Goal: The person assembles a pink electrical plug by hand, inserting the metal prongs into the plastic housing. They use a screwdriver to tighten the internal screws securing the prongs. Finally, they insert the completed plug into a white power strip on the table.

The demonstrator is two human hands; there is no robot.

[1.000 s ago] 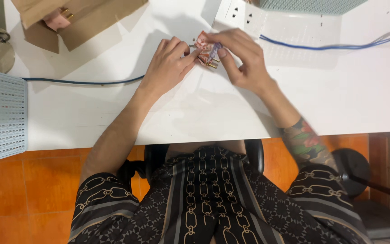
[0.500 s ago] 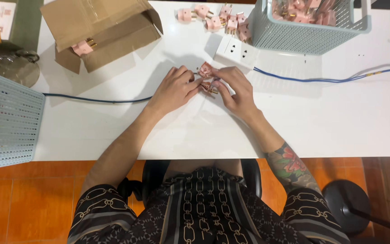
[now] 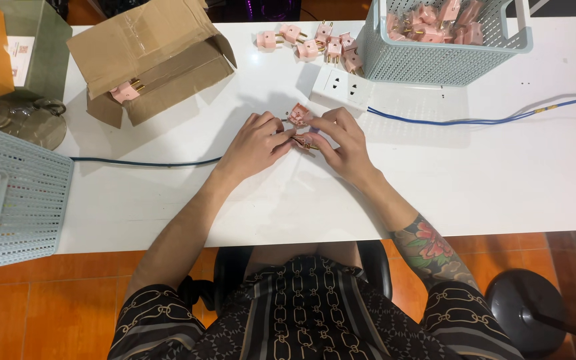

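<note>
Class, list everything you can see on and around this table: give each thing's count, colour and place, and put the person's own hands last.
table: one, white, centre
plug in hands: one, pink, table middle
loose plugs: about seven, pink, far edge
right basket: one, pale blue, far right, holds pink plugs
socket block: one, white, behind hands
cable: blue, right
box: one, brown, far left, pink plug inside
left basket: one, pale blue, left edge
left hand: on plug
right hand: on plug

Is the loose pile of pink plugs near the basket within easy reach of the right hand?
Probably yes: the right hand is just below the pink plugs, with only the flat white socket strip between.
</note>
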